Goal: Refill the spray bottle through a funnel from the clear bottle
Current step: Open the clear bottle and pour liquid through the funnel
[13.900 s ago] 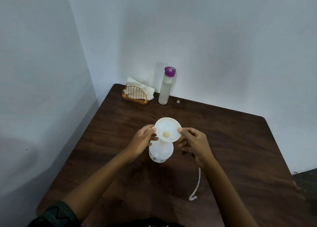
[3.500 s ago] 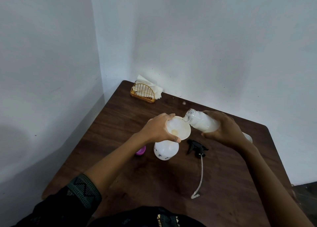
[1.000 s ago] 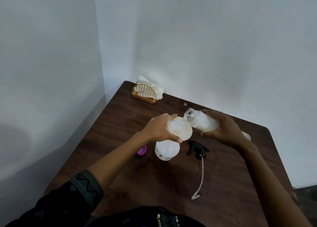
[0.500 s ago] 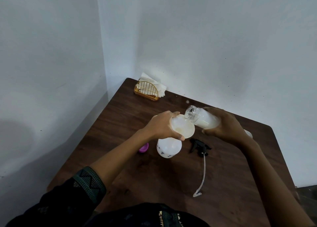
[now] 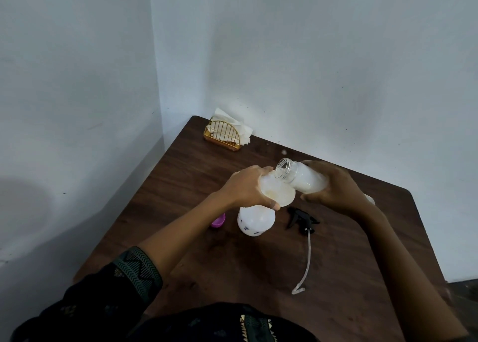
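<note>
A: Quick one. Where is the spray bottle [image 5: 256,220] sitting?

B: Standing upright on the brown table [image 5: 232,259], near the middle. White, round body, small dark marks near the base. The funnel [image 5: 280,193] is sitting in its neck.

A: Left hand [image 5: 248,187]?

B: It is gripping the funnel rim from the left side, fingers wrapping over the near edge, thumb on the far edge. So it is closed around the funnel.

A: Right hand [image 5: 336,189]?

B: It is grasping the clear bottle [image 5: 300,177] around its body. The bottle is lying close to level, open threaded mouth pointing left, right above the funnel's far rim. Milky white liquid is sitting in the part under the hand. Whether a stream is falling, cannot tell.

A: Anything in the funnel?

B: Pale, slightly yellowish liquid is showing in the bowl.

A: Other stuff?

B: The black trigger sprayer head [image 5: 301,218] is lying on the table just right of the spray bottle, its clear dip tube [image 5: 306,259] trailing toward the person. A purple cap [image 5: 218,220] is lying just left of the spray bottle, partly behind the left forearm. A gold wire napkin holder [image 5: 223,137] with white napkins is standing at the far corner by the wall.
</note>
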### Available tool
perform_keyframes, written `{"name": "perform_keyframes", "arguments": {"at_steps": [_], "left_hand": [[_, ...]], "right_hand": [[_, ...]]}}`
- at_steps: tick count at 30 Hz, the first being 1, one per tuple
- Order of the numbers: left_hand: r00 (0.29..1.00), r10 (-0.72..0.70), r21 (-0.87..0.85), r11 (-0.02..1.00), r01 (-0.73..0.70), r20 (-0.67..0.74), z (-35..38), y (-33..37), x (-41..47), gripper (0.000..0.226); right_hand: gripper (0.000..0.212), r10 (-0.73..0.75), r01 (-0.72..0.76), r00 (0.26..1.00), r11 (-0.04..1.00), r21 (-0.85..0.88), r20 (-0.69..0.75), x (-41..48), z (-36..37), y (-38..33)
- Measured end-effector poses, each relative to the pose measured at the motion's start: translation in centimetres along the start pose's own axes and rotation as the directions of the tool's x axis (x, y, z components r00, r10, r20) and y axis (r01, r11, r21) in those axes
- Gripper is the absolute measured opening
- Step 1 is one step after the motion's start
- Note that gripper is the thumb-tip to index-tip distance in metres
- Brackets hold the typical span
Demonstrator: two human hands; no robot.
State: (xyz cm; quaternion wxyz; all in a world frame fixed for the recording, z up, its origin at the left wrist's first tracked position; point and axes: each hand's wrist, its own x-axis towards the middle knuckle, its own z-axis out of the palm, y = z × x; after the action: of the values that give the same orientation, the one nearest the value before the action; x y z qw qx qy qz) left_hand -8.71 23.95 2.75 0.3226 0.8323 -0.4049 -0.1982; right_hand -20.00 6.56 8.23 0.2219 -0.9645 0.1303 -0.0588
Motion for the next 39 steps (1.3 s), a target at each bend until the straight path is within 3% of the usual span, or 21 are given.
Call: {"name": "perform_keyframes", "arguments": {"at_steps": [39], "left_hand": [[1.0, 0.005, -0.001, 1.0, -0.005, 0.005, 0.2, -0.6, 0.4, 0.094]], "right_hand": [[0.07, 0.01, -0.008, 1.0, 0.998, -0.065, 0.024, 0.1, 1.2, 0.9]]}}
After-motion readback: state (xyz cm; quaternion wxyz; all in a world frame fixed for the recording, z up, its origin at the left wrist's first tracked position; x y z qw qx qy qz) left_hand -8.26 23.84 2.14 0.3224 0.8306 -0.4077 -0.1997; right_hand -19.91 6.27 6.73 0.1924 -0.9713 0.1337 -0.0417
